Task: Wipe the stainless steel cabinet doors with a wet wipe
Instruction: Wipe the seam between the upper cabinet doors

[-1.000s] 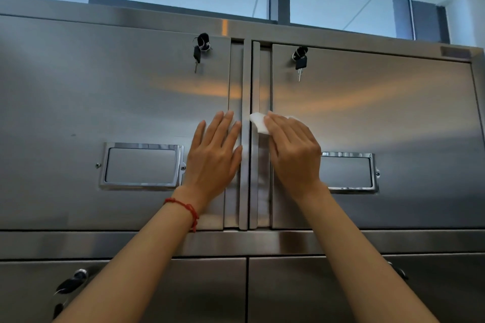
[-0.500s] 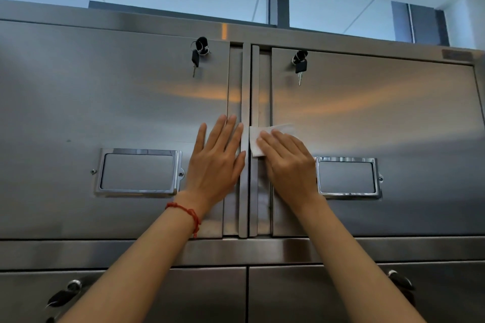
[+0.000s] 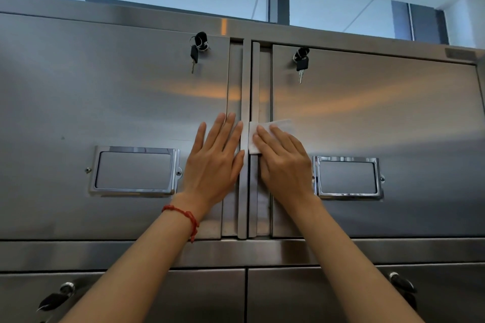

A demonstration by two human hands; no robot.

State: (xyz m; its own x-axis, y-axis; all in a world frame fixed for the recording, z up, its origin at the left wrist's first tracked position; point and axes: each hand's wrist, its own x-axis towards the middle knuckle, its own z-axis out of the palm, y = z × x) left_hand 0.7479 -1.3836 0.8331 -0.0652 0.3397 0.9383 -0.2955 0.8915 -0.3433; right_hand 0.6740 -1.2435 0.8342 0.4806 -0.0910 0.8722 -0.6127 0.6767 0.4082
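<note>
Shiny stainless steel cabinet doors (image 3: 367,118) up high, flat left hand (image 3: 214,162) resting beside the middle gap, right hand (image 3: 284,165) with straight fingers pressing a white wet wipe (image 3: 258,136) under its fingertips

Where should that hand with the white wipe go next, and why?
Probably slide the right hand and wet wipe rightward across the right door. The wipe sits at the door's inner edge, by the centre seam, while the left hand rests flat on the left door.

Left hand (image 3: 214,162) flat on left door (image 3: 110,118), beside centre seam; right hand (image 3: 284,165) over wet wipe (image 3: 256,136) on right door (image 3: 380,118); keys (image 3: 197,51) above.
</note>
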